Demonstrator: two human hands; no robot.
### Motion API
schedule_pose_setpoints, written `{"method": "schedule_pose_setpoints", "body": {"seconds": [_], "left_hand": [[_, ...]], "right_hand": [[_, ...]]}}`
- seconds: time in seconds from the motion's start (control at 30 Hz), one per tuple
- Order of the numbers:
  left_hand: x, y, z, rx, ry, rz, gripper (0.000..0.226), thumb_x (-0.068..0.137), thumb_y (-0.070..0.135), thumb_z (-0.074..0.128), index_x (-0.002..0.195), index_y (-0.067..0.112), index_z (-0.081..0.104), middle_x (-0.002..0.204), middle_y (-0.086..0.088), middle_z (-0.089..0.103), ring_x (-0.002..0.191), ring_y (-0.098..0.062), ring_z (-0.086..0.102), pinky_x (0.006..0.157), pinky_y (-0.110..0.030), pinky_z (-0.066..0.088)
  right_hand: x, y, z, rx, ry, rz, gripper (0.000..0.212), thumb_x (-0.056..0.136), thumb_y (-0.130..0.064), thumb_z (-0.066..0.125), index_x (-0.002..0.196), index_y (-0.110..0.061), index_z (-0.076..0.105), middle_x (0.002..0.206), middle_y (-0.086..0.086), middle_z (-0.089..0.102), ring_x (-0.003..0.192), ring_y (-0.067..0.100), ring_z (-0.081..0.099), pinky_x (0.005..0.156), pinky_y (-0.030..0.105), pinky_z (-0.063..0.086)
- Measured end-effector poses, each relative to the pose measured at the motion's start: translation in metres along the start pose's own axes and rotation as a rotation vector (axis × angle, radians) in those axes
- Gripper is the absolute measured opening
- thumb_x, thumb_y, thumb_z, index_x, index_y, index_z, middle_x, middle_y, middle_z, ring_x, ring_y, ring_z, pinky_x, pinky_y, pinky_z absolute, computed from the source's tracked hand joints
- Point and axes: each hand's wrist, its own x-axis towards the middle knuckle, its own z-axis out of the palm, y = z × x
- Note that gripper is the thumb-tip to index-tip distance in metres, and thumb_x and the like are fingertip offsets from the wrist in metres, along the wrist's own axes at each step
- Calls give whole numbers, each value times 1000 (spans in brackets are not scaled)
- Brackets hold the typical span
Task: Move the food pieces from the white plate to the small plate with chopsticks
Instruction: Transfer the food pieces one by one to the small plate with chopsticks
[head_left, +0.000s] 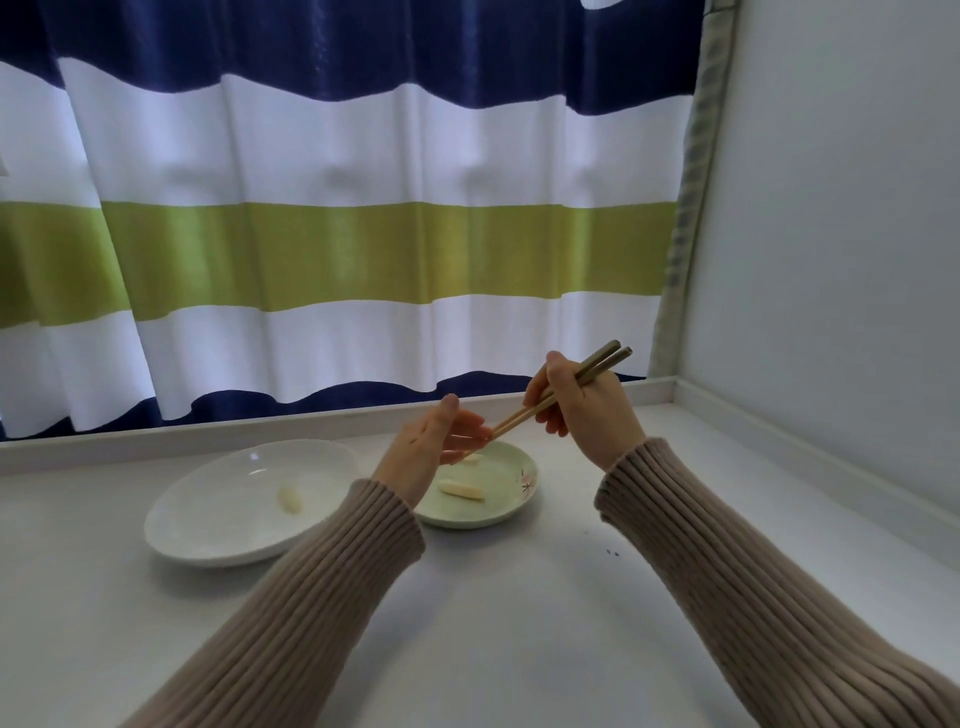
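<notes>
A large white plate (208, 525) lies on the left of the table with one pale food piece (289, 498) in it. To its right sits a small pale-green plate (506, 506) with a flower mark, holding one long pale piece (461, 489) and a second piece (472, 458) partly hidden behind my left hand. My right hand (587, 405) grips a pair of wooden chopsticks (550, 397) above the small plate. The chopstick tips touch the fingers of my left hand (434, 441), which hovers over the small plate with fingers spread.
The white table (519, 623) ends at a raised ledge (208, 434) under a striped curtain (337, 234). A white wall (831, 260) closes the right side. A few dark specks (612, 552) lie on the table right of the small plate.
</notes>
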Motion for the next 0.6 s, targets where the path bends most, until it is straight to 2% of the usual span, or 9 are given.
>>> {"method": "schedule_pose_setpoints", "body": {"seconds": [0.27,0.43,0.6], "left_hand": [[5,-14,20,41,-64,-52,52,92,52,27,96,18,66,96,2,74,92,-13,69,91,-38,51],[6,-16,22,5,-62,-69,51,94,47,28,98,13,65,97,-2,74,92,-16,69,92,-39,51],[6,-13,16,-18,-36,-48,49,94,46,28,95,15,66,97,-2,74,92,-15,69,91,-36,50]], "right_hand": [[-4,21,-11,-49,7,64,49,96,-32,34,66,-6,63,58,4,61,50,11,54,50,19,42],[-4,26,-9,0,15,99,56,95,-40,33,67,-2,64,59,8,62,49,12,54,49,22,44],[-2,22,-6,12,-19,64,59,95,-42,28,69,-2,63,61,11,61,53,16,55,50,26,45]]}}
